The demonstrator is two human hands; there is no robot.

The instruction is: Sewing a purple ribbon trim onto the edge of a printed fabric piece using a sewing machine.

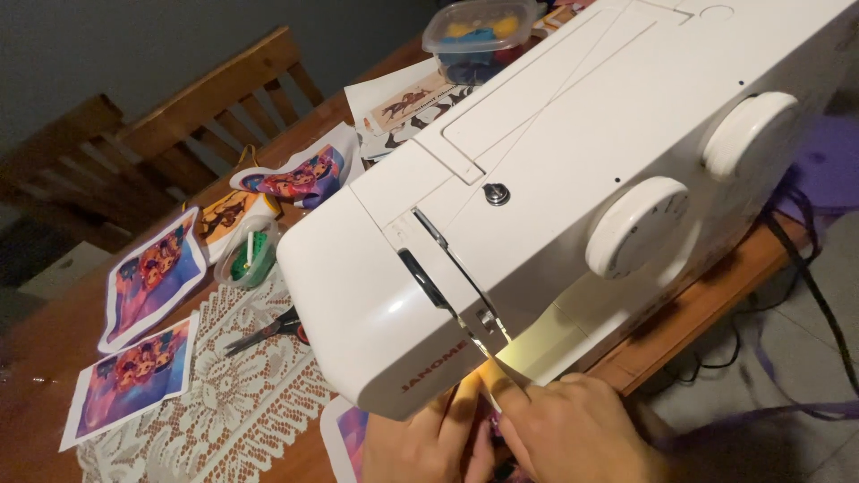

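At bottom centre, the left hand (429, 443) and right hand (573, 434) lie flat, fingers pressed together, on printed fabric (344, 434) under the white sewing machine (537, 197). Needle hidden. Advised: keep fingertips beside the lit needle area and guide evenly.

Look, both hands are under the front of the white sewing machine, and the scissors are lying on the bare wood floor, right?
Not quite. The head view shows the scissors lying on the lace cloth on the table, not on the floor. The rest holds: the left hand and right hand are both under the front of the white sewing machine.
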